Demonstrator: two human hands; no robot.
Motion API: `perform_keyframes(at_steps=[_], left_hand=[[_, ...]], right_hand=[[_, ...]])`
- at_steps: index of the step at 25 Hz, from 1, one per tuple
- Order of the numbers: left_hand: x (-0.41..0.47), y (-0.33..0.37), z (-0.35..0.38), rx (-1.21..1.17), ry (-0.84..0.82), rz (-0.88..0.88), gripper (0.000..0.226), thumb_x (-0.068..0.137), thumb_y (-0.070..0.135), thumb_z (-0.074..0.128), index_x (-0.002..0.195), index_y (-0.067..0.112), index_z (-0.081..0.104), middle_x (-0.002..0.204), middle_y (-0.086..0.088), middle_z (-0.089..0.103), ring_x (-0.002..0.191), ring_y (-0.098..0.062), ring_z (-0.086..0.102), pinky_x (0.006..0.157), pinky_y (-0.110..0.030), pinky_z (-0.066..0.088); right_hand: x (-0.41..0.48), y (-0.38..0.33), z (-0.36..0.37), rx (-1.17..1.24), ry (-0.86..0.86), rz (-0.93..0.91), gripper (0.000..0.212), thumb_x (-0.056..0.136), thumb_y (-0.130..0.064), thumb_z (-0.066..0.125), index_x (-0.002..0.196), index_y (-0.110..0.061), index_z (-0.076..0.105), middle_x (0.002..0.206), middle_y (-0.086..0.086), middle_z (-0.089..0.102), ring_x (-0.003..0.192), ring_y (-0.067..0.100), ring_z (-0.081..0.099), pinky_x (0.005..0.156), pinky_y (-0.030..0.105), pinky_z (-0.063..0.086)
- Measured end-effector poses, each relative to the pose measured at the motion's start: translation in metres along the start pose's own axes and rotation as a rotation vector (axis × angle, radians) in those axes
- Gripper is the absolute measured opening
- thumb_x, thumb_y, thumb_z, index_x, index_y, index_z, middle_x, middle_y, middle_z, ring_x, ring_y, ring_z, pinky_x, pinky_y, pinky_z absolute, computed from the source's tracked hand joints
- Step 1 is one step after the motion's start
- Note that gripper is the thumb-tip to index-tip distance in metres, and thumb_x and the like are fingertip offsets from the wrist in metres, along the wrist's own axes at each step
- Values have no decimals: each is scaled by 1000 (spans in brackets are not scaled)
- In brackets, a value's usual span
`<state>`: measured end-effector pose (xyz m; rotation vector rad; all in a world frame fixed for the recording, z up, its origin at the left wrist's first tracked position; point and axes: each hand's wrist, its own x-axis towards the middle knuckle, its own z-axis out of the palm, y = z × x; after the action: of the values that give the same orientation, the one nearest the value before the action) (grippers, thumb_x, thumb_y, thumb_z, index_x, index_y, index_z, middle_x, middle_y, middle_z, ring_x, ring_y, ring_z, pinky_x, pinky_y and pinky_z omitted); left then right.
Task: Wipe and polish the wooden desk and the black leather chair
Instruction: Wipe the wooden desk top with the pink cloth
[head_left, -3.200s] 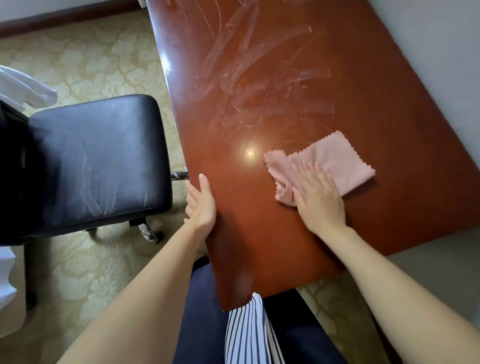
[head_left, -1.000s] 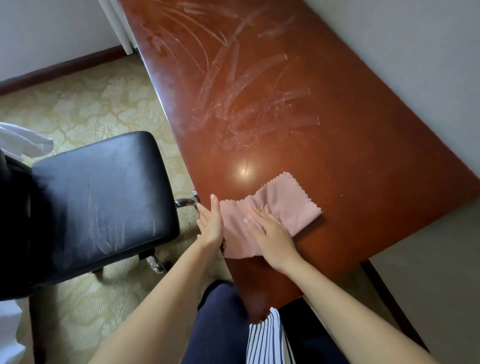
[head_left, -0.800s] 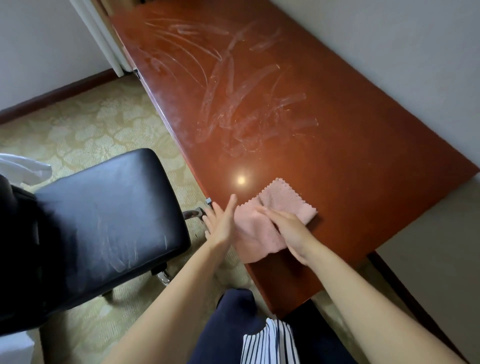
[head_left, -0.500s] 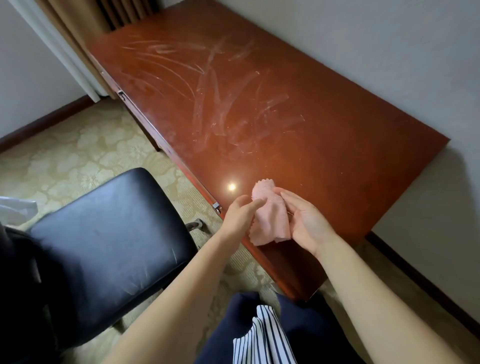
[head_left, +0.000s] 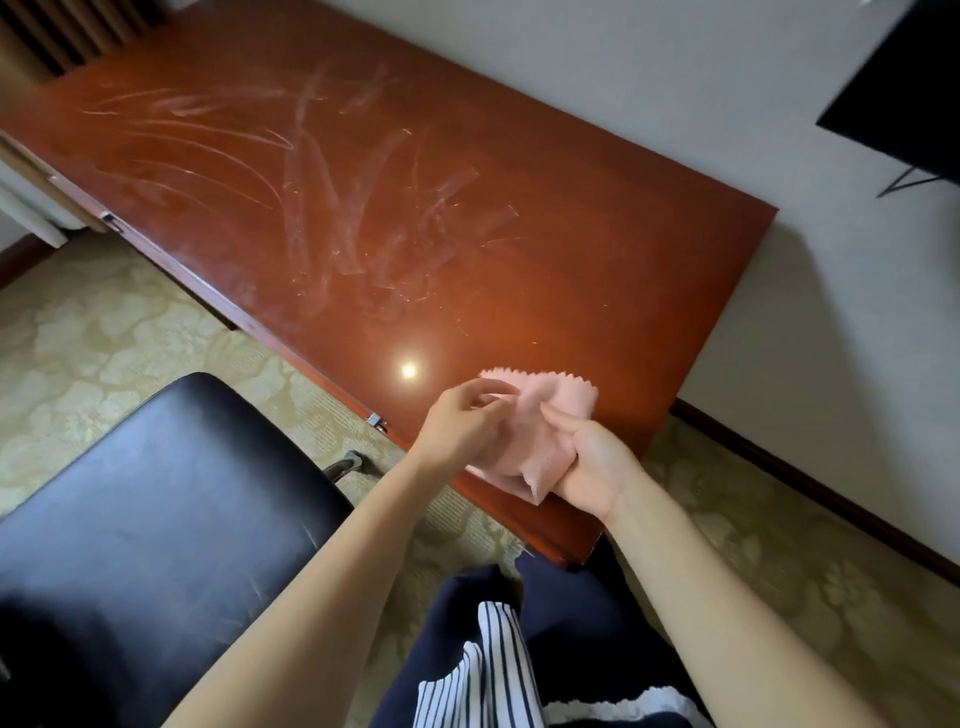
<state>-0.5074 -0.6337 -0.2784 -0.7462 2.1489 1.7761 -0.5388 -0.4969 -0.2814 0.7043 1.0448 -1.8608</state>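
My right grip (head_left: 592, 462) is curled round the bunched pink cloth (head_left: 540, 410), thumb on top. My left grip (head_left: 460, 426) pinches the cloth's left edge, fingers curled and slightly blurred. I hold the cloth over the near right corner of the bench (head_left: 597, 270). Streaky smears (head_left: 353, 208) cross the bench's middle. The black chair (head_left: 156, 519) stands to my left, near the bench's front edge.

No writing, label, brand mark, number or sign can be read anywhere: the tabletop (head_left: 597, 249) carries only pale wipe streaks and a spot of glare, and the pink cloth (head_left: 540, 415) and the black chair (head_left: 156, 519) are plain
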Motion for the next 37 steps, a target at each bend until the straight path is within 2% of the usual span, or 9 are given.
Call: perform_keyframes(at_steps=[2,4,8,11,14,20,31,35,37], left_hand=[[6,-2,-2,-14,50,4,15,94,20,57,106,23,66,98,6,65,93,-11,60,74,-20,44],[15,-5,-3,-15,89,-3,16,94,22,58,107,23,66,105,5,65,102,-11,59,81,-21,40],[40,-14,10,49,251,-68,35,93,23,56,127,19,57,133,-4,54,125,-20,47,104,-34,37],[51,-20,24,474,233,-63,54,94,29,54,144,18,37,158,-5,20,146,-25,12,115,-41,13],[61,-24,38,769,41,15,70,95,38,50,153,22,14,161,1,-12,146,-24,-17,117,-45,-5],[92,-7,66,1202,-79,167,74,99,48,33,153,19,-9,158,-2,-23,144,-27,-23,116,-50,-10],[101,-7,68,1259,-102,150,67,100,52,19,152,24,-12,159,3,-20,147,-19,-16,118,-50,-6],[102,-4,67,1255,-101,153,64,101,51,18,152,25,-10,159,4,-18,147,-17,-15,118,-50,-7],[102,-2,68,1275,-98,154,64,100,52,16,152,25,-11,159,4,-18,147,-18,-15,117,-51,-7]], right_hand=[[7,-20,-17,-63,194,-182,32,96,-19,55,121,1,56,114,18,66,106,29,64,88,40,53],[8,-52,-32,-242,420,-430,36,93,-26,60,119,-2,52,110,13,64,103,27,63,79,33,54],[23,-113,-56,-985,771,-817,27,101,-27,45,115,-10,60,101,4,64,91,20,62,64,10,41],[62,-116,-76,-1653,653,-753,40,100,-6,39,138,-11,48,143,5,48,133,21,41,108,24,30],[86,-98,-87,-2005,534,-595,54,101,-16,39,152,-19,21,159,-4,18,146,14,13,119,32,13],[102,-126,-82,-2209,536,-582,62,99,-45,36,153,-27,10,160,-9,7,147,11,4,114,37,14],[78,-100,-95,-2235,330,-653,58,100,-34,41,151,-13,23,158,2,21,146,17,14,118,31,7],[54,-74,-102,-2216,350,-641,57,88,-28,62,140,-9,45,147,6,44,139,21,36,113,35,27],[59,-85,-97,-2234,343,-650,56,94,-31,54,144,-10,40,150,4,40,141,19,31,115,33,23]])
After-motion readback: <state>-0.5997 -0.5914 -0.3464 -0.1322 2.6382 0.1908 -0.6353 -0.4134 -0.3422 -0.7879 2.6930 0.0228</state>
